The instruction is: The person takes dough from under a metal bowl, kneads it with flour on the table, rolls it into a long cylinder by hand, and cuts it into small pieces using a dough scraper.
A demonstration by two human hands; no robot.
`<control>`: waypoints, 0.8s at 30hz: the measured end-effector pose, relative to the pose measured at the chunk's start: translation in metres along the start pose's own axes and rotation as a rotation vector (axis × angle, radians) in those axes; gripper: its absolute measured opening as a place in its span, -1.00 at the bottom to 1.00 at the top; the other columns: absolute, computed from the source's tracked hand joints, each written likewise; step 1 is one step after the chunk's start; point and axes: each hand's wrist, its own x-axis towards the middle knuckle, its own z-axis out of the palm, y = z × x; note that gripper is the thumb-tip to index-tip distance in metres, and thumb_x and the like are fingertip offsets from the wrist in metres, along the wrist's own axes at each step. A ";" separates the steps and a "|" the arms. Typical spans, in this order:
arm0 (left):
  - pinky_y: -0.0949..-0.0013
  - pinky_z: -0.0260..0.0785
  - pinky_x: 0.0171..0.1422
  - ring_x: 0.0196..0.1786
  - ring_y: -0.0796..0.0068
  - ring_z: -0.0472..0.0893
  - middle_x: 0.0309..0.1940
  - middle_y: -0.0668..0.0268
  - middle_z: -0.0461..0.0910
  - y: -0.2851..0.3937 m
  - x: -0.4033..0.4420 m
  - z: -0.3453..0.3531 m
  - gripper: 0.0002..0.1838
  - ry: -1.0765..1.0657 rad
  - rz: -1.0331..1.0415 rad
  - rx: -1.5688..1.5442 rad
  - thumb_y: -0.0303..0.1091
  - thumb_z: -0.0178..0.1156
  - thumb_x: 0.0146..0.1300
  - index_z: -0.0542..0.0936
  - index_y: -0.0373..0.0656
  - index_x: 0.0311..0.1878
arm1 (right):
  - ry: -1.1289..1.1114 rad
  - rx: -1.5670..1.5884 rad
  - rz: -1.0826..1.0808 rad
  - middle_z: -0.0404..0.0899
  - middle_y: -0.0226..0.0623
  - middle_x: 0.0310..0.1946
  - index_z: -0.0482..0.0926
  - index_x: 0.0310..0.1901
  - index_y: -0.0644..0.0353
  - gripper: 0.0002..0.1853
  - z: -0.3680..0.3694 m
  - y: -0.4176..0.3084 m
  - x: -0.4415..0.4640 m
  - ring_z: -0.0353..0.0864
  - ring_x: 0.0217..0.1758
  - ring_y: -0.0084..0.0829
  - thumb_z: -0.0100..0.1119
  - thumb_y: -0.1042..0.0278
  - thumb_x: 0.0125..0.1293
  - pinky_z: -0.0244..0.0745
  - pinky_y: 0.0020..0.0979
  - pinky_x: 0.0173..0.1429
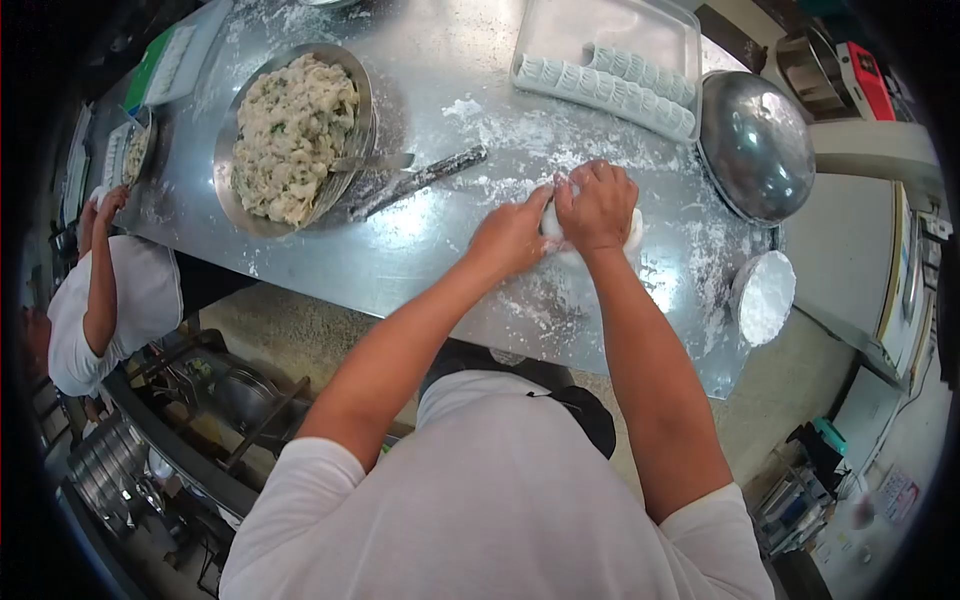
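White dough (633, 230) lies on the floured steel table (430, 290), mostly covered by my hands. My right hand (597, 207) presses on it from above, fingers curled round it. At the dough's left side is my left hand (512, 235), its fingertips close to my right hand; how its fingers close is hard to make out. A dark, flour-dusted rod (425, 180) rests to the left of my hands. Farther left stands a metal bowl (228, 190) of pale filling (295, 140), with a flat metal spatula (375, 162) stuck in it.
A clear tray (610, 20) holds rows of dumplings (605, 92) at the back. To the right are an upturned metal bowl (760, 145) and a bowl of flour (765, 298). A co-worker (120, 300) stands at the table's left end, hands near another tray.
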 end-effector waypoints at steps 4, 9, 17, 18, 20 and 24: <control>-0.14 0.52 -0.06 -0.17 -0.32 0.66 -0.34 -0.15 0.67 0.011 -0.001 0.001 -0.28 -0.045 0.036 0.052 -0.24 0.43 0.13 0.36 -0.19 0.33 | -0.103 0.174 0.060 0.62 -0.26 -0.32 0.66 -0.31 0.11 -0.80 -0.030 0.005 -0.026 0.55 -0.10 -0.11 0.29 0.15 0.21 0.36 -0.05 -0.02; -0.15 0.52 -0.07 -0.17 -0.31 0.66 -0.35 -0.15 0.67 -0.007 -0.043 0.037 -0.30 -0.207 0.161 -0.181 -0.19 0.40 0.17 0.37 -0.11 0.35 | -0.073 0.081 0.026 0.56 -0.28 -0.37 0.61 -0.38 0.06 -0.83 -0.027 -0.002 -0.087 0.56 -0.16 -0.12 0.32 0.17 0.16 0.37 -0.08 -0.13; -0.07 0.53 0.05 -0.05 -0.16 0.70 -0.14 -0.08 0.71 -0.001 0.002 -0.020 -0.34 -0.038 -0.039 0.101 0.01 0.42 0.21 0.48 -0.08 0.29 | -0.092 0.362 0.048 0.65 -0.16 -0.16 0.73 -0.17 0.17 -0.70 -0.006 0.011 0.003 0.58 0.02 -0.11 0.30 0.09 0.28 0.43 -0.09 0.14; -0.06 0.51 0.09 -0.01 -0.13 0.70 -0.08 -0.08 0.71 0.001 0.008 -0.027 -0.36 -0.080 0.002 0.138 0.05 0.42 0.20 0.52 -0.09 0.25 | -0.057 0.591 -0.007 0.65 -0.07 -0.05 0.72 -0.07 0.25 -0.64 -0.019 0.029 0.005 0.58 0.10 -0.06 0.27 0.08 0.36 0.41 -0.11 0.28; -0.04 0.50 0.12 0.04 -0.10 0.68 -0.04 -0.08 0.69 0.002 0.019 -0.034 -0.36 -0.027 0.028 0.131 0.07 0.42 0.19 0.54 -0.10 0.23 | 0.057 0.416 0.157 0.54 0.05 0.22 0.63 0.12 0.25 -0.58 -0.026 0.087 -0.001 0.46 0.33 0.00 0.17 0.07 0.45 0.30 -0.14 0.44; 0.01 0.49 0.16 0.09 -0.08 0.66 -0.01 -0.07 0.67 0.006 0.017 -0.007 -0.37 0.000 0.093 0.066 0.06 0.43 0.18 0.56 -0.12 0.22 | -0.067 0.027 0.112 0.37 0.08 0.42 0.50 0.31 0.25 -0.50 -0.011 0.074 -0.046 0.25 0.53 0.04 0.00 0.04 0.56 0.11 -0.09 0.58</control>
